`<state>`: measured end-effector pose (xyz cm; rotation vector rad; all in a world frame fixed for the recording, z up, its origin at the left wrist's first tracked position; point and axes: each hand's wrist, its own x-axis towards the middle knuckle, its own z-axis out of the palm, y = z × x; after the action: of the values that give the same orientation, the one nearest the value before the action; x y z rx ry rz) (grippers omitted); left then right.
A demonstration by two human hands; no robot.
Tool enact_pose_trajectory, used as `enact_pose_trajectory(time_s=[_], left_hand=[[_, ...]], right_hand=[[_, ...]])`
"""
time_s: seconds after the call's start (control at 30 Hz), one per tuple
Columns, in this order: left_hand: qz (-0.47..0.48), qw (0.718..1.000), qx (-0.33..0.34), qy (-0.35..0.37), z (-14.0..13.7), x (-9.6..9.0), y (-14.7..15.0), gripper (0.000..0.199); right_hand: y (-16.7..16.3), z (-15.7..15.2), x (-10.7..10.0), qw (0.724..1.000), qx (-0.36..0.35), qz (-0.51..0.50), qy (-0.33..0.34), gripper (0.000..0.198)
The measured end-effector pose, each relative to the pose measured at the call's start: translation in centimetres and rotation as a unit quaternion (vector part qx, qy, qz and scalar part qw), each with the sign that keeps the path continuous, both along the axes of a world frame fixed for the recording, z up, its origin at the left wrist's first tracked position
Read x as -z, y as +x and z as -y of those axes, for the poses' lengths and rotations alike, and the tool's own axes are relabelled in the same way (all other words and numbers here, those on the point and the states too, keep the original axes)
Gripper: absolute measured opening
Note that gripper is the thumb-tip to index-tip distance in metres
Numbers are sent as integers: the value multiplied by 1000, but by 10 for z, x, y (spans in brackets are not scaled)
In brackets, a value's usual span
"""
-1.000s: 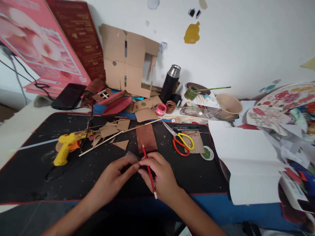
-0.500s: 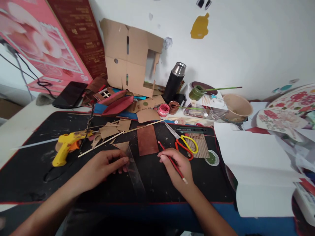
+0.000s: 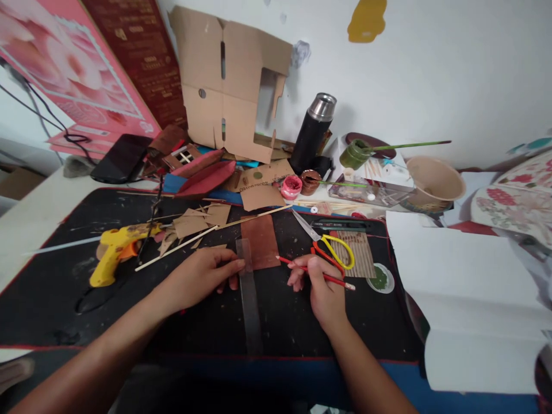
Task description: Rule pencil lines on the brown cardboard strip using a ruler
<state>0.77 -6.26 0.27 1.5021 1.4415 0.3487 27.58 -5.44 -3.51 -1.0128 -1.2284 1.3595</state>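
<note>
My left hand (image 3: pixel 211 273) grips a clear ruler (image 3: pixel 250 310) near its upper end, thumb on top. The ruler's far end overlaps the left edge of a brown painted rectangle of card (image 3: pixel 263 241) lying on the black mat. In my right hand (image 3: pixel 321 287) is a red pencil (image 3: pixel 336 280), held between thumb and fingers. Its tip points left and is close to the card's lower right corner; whether it touches, I cannot tell. Just beyond my right hand lie scissors (image 3: pixel 338 253) with yellow and red handles.
A yellow glue gun (image 3: pixel 110 253), cardboard scraps (image 3: pixel 192 221) and a thin wooden stick (image 3: pixel 176 250) lie left. Behind stand paint pots (image 3: pixel 291 187) and a black thermos (image 3: pixel 311 135). A utility knife (image 3: pixel 338 224), corrugated card (image 3: pixel 356 253), green paint lid (image 3: pixel 380 279) and white paper (image 3: pixel 466 299) are right.
My left hand has brought the ruler rightward onto the brown card's left edge and turned it more upright. The pencil in my right hand has swung flatter, tip still left. The view has shifted slightly.
</note>
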Motion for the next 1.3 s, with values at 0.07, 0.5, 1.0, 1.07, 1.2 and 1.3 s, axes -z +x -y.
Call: enact_pose_trajectory(time_s=[0.07,0.5,1.0,1.07,1.2,1.3], left_hand=[[-34,999,4,13,-3,3,3,56],[-180,944,26,274,29,17,12,42],[-174,875,165,421,56,47,8,47],[-177,871,171,425,56,47,9,45],[-181,858,186,444,57,45,9,40],[-183,857,191,443,58,45,10,39]], right_hand=[[0,0,0,1000,-6,11,-4,52],[0,2,2,995,-52,82,-2,53],[1,3,2,994,-46,94,-5,51],[0,3,2,994,-47,97,-6,51],[0,3,2,994,-48,99,-5,49],[0,3,2,994,-48,101,-2,47]])
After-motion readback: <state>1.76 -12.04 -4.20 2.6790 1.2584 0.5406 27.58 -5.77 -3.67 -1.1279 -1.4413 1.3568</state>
